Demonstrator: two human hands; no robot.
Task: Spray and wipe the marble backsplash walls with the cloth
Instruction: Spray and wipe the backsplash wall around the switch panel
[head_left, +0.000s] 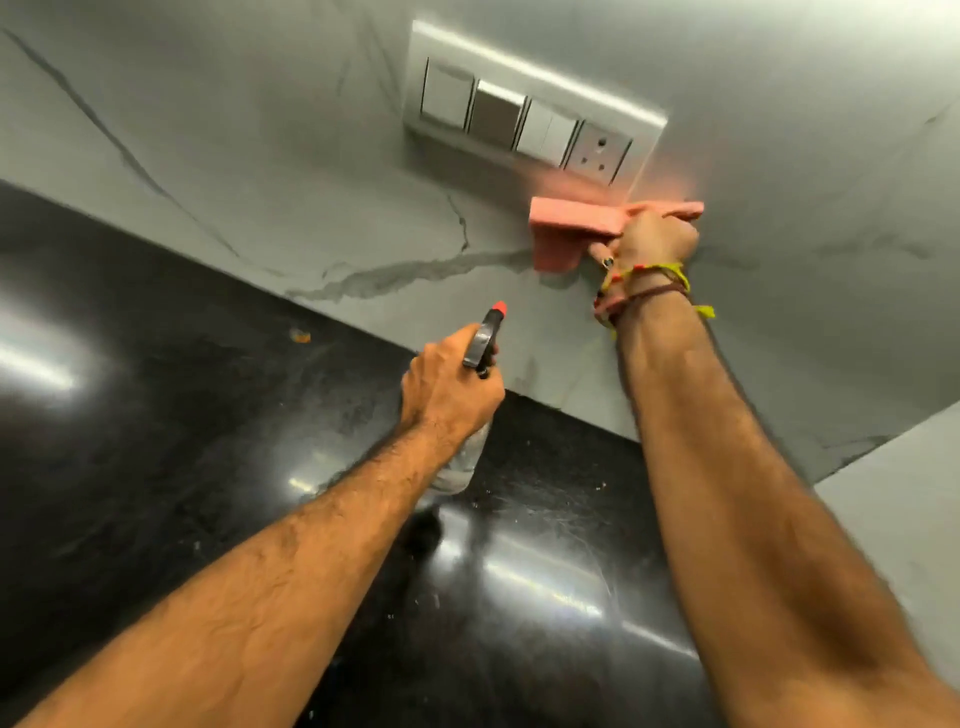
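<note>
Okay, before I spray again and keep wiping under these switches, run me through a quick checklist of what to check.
1. Cloth flat on the marble wall: ok, the right hand presses it there.
2. Cloth clear of the switch panel: not ok, it sits just under the socket, and motion blur hides whether they touch.
3. Bottle held firmly: ok, the left hand grips its neck.
4. Nozzle aimed away from the socket: cannot tell; it points up toward the wall, roughly that way.
5. Liquid left in the bottle: cannot tell, too blurred.
6. Counter: not ok, specks and an orange bit lie on it.
</note>
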